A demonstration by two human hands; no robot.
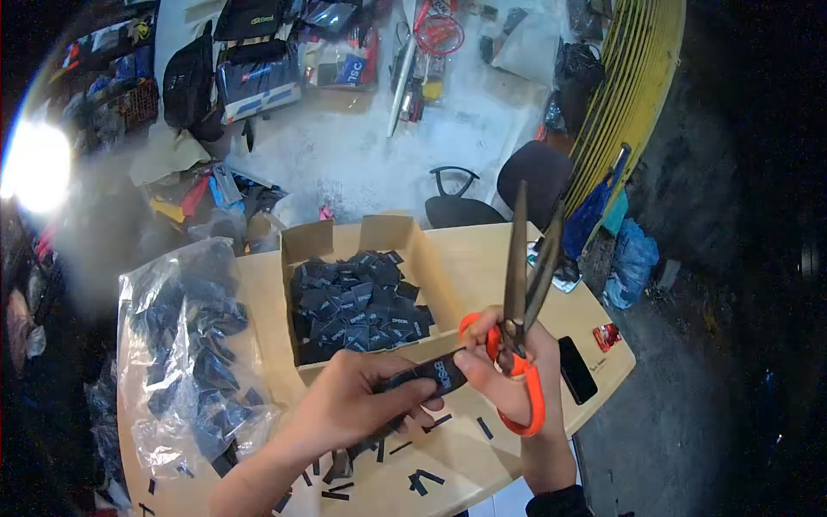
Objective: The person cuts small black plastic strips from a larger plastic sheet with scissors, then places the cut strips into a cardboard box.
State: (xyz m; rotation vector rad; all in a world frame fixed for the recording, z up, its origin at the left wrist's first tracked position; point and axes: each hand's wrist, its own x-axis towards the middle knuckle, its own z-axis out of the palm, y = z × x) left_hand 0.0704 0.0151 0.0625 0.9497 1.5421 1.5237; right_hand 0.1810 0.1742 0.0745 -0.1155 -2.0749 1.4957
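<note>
My left hand is closed on a black fabric label strip with white EPSON lettering, and more of the strip hangs below the palm. My right hand grips orange-handled scissors, whose dark blades point up and stand a little apart. The right thumb and fingertips also touch the strip's right end. Just beyond the hands, a cardboard box contains a heap of small black cut labels. Thin black offcuts lie scattered on the table below the hands.
On the pale wooden table, a clear plastic bag of black pieces lies left. A phone and a small red packet sit near the right edge. Behind stand a dark chair and a yellow slatted panel.
</note>
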